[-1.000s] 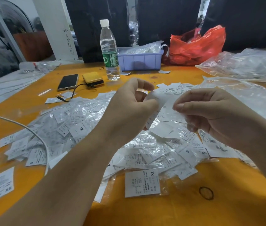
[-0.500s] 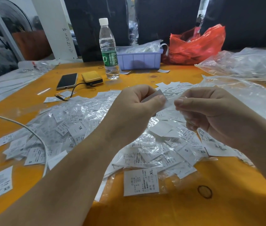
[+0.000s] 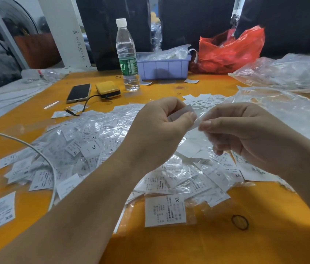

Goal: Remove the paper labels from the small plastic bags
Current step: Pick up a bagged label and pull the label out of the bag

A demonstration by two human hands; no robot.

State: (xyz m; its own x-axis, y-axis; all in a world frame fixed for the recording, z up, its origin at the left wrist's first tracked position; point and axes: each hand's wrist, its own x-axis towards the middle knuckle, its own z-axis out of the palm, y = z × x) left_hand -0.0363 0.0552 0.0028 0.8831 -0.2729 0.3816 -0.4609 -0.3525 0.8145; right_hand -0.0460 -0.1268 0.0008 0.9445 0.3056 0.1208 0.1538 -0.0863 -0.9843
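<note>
Orange tabletop (image 3: 217, 242) fills your view, and most of its middle is buried under a loose heap of small plastic bags (image 3: 97, 147), each carrying a white paper label printed with sizes such as XL, S and XS. You hold both hands up over that heap, close together. Your left hand (image 3: 156, 134) has its fingers curled, thumb and forefinger pinching a white paper label (image 3: 180, 112) that sticks up from the grip. Your right hand (image 3: 245, 134) is just beside it, thumb and fingers closed on the small clear bag (image 3: 198, 122) that stretches across the short gap between the two hands; whether the label is fully free of the bag, you cannot tell from here. One bag with an XL label (image 3: 164, 210) lies apart at the near edge of the heap, and a black rubber band (image 3: 239, 222) lies on bare table to its right. A white cable (image 3: 36, 151) curves in from the left over the heap. Further back stand a water bottle (image 3: 127, 56), a dark phone (image 3: 79, 92) and a small yellow box (image 3: 108, 89) wired to it. Behind those sit a lilac plastic bin (image 3: 162, 69) holding more clear plastic, a red plastic bag (image 3: 230, 52), and large clear plastic sheets (image 3: 287, 73) piled along the right side.
</note>
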